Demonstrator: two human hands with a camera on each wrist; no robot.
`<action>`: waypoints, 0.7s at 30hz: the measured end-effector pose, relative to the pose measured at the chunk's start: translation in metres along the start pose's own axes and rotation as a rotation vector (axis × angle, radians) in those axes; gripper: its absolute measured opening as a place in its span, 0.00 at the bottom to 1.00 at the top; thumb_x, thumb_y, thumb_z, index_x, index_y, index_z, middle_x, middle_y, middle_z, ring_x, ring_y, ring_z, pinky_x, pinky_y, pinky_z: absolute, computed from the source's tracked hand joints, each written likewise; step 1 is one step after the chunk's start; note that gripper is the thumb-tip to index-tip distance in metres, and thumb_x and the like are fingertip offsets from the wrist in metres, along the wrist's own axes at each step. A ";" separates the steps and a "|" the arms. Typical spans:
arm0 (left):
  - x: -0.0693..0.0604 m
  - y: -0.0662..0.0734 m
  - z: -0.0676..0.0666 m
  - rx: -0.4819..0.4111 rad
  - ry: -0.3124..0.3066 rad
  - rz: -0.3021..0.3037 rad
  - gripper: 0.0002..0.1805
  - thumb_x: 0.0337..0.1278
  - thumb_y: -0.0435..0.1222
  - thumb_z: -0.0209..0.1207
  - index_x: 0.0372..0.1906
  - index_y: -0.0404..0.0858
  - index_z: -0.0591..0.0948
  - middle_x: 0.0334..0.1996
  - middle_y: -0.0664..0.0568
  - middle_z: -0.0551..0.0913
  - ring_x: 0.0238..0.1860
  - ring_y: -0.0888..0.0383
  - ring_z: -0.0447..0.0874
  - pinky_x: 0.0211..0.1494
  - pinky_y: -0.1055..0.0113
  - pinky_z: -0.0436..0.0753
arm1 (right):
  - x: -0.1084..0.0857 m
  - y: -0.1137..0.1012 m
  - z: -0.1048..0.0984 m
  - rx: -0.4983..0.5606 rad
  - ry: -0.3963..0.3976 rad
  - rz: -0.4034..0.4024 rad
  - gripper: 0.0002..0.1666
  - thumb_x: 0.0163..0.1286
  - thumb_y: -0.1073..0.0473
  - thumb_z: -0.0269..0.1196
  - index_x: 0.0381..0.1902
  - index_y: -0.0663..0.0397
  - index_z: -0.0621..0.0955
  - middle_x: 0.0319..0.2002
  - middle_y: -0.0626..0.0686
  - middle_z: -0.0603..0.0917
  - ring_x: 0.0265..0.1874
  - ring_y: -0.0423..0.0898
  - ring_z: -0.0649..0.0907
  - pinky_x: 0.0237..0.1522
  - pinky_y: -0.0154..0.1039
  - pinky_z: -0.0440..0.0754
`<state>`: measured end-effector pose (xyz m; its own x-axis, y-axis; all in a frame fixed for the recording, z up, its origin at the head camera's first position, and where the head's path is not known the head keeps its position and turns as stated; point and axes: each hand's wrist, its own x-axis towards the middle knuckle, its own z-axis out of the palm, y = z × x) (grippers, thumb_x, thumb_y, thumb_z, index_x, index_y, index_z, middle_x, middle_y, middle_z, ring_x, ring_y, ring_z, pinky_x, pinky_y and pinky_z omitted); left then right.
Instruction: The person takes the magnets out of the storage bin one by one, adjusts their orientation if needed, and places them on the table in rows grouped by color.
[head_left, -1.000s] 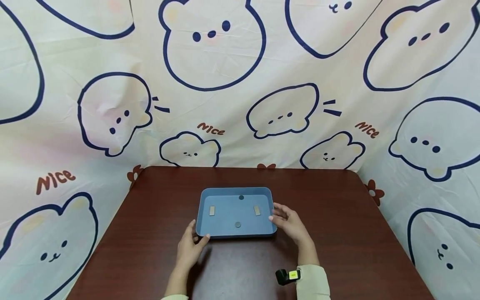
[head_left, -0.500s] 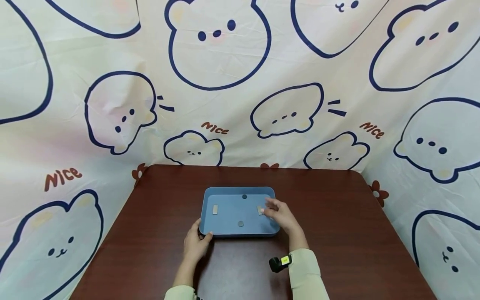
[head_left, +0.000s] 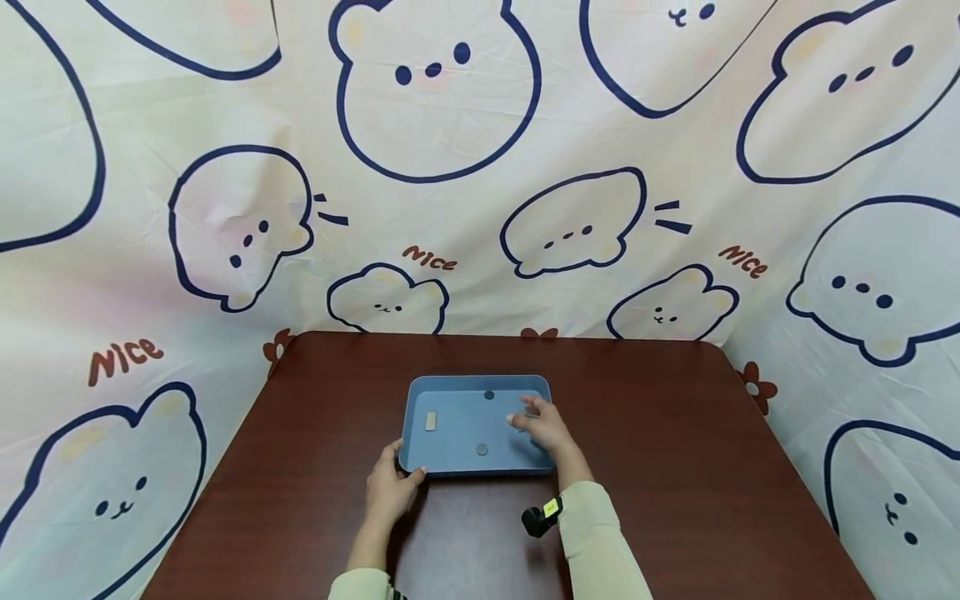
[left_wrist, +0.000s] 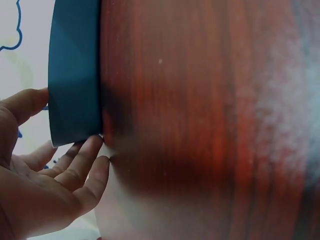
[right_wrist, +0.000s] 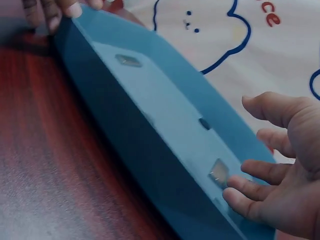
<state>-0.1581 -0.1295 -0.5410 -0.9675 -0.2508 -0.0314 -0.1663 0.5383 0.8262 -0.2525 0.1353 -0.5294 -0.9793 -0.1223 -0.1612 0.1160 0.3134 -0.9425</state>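
A shallow blue tray [head_left: 457, 457] lies on the dark wooden table. My left hand [head_left: 390, 490] grips its near left corner; in the left wrist view the thumb is at the rim and several fingers meet the corner lower down. Over the tray's right part hovers my right hand [head_left: 546, 429], fingers spread and holding nothing. Close to those fingertips, a flat rectangular metallic piece [right_wrist: 219, 172] lies on the tray floor, mostly hidden in the head view. A similar rectangle [head_left: 431, 421] lies at the left, a dark disc [head_left: 489, 395] at the back and a grey disc [head_left: 482, 449] in front.
The brown table [head_left: 337, 375] extends around the tray on all sides. Behind it and along both sides hangs a pale cloth [head_left: 465, 208] printed with cartoon bears. A small black camera [head_left: 542, 518] is strapped at the right wrist.
My right hand has left the tray's right rim and moved left over the tray, covering the right rectangle. The left hand keeps its place at the near left corner.
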 end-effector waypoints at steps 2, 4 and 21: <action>0.000 0.000 0.000 -0.005 0.000 0.005 0.36 0.48 0.34 0.66 0.63 0.30 0.66 0.48 0.33 0.76 0.39 0.46 0.78 0.39 0.52 0.75 | 0.002 0.005 0.004 -0.031 0.028 0.008 0.36 0.60 0.55 0.66 0.64 0.60 0.69 0.58 0.67 0.70 0.55 0.60 0.72 0.49 0.53 0.72; 0.000 -0.001 0.001 -0.012 0.011 0.009 0.35 0.47 0.33 0.66 0.63 0.30 0.67 0.48 0.33 0.77 0.39 0.46 0.79 0.39 0.53 0.75 | 0.003 0.008 0.007 -0.056 0.043 0.006 0.36 0.59 0.56 0.67 0.63 0.61 0.70 0.57 0.67 0.71 0.54 0.61 0.72 0.49 0.54 0.72; 0.003 -0.005 0.001 -0.037 0.000 -0.018 0.36 0.48 0.35 0.66 0.63 0.33 0.66 0.47 0.37 0.77 0.34 0.52 0.76 0.34 0.59 0.73 | 0.011 0.010 0.020 -0.253 0.066 -0.060 0.29 0.53 0.70 0.67 0.54 0.69 0.75 0.47 0.65 0.78 0.48 0.59 0.76 0.45 0.50 0.75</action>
<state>-0.1605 -0.1319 -0.5456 -0.9645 -0.2600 -0.0468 -0.1767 0.5033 0.8458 -0.2585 0.1184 -0.5464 -0.9929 -0.0884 -0.0797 0.0203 0.5341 -0.8452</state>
